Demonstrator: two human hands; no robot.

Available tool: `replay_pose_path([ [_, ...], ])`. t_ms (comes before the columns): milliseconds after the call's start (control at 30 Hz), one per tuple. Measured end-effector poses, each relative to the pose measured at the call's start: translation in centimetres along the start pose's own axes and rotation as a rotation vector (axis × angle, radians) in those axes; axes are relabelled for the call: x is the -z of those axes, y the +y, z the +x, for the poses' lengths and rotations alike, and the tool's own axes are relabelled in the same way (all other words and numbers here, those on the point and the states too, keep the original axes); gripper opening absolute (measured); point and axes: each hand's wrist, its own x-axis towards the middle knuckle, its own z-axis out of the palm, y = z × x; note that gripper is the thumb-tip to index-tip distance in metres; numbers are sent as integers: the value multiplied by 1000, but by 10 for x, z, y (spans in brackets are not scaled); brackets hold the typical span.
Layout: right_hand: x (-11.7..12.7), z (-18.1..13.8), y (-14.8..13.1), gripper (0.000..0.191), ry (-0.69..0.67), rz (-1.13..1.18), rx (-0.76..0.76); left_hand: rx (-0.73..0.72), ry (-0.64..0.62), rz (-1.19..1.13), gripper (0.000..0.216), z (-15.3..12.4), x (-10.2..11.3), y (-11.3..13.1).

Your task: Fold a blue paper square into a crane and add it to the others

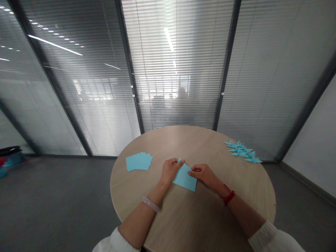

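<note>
A sheet of light blue paper (186, 179) is held between both hands above the middle of the round table, tilted with one corner pointing away from me. My left hand (170, 170) pinches its left upper edge, thumb on the near face. On the right edge, my right hand (204, 174) grips the paper with its thumb in front and fingers curled behind. The fingertips behind the sheet are partly hidden, and I cannot tell whether the paper has a fold in it.
Several blue paper squares (139, 162) lie in a loose stack on the table's left. Folded blue paper cranes (241, 151) cluster near the right far edge of the wooden table (181, 138). Behind it stands a glass partition with blinds (178, 63). Bags (12, 157) rest on the floor at far left.
</note>
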Motion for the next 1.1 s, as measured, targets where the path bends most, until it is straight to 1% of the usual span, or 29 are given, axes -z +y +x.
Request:
replay_pose_path([
  [100,0,0,1,35,-6,-2,-2,3,-26,-5,43,0,0,0],
  [233,0,0,0,36,-17,-5,-5,-11,-21,-4,42,1,1,-3],
  [367,0,0,-1,36,-9,-7,-8,-24,-47,-43,41,2,1,-5],
  [500,0,-1,-2,35,-13,5,-1,-8,-75,-84,41,2,0,-7],
  [700,-1,-2,0,35,-8,2,0,-17,-39,-52,46,4,-1,-10],
  [933,0,0,1,33,-17,7,-6,-42,-45,-86,44,-1,1,-1],
  [1100,-1,-3,-4,37,-25,-5,-16,-36,-47,-96,47,-2,2,4],
])
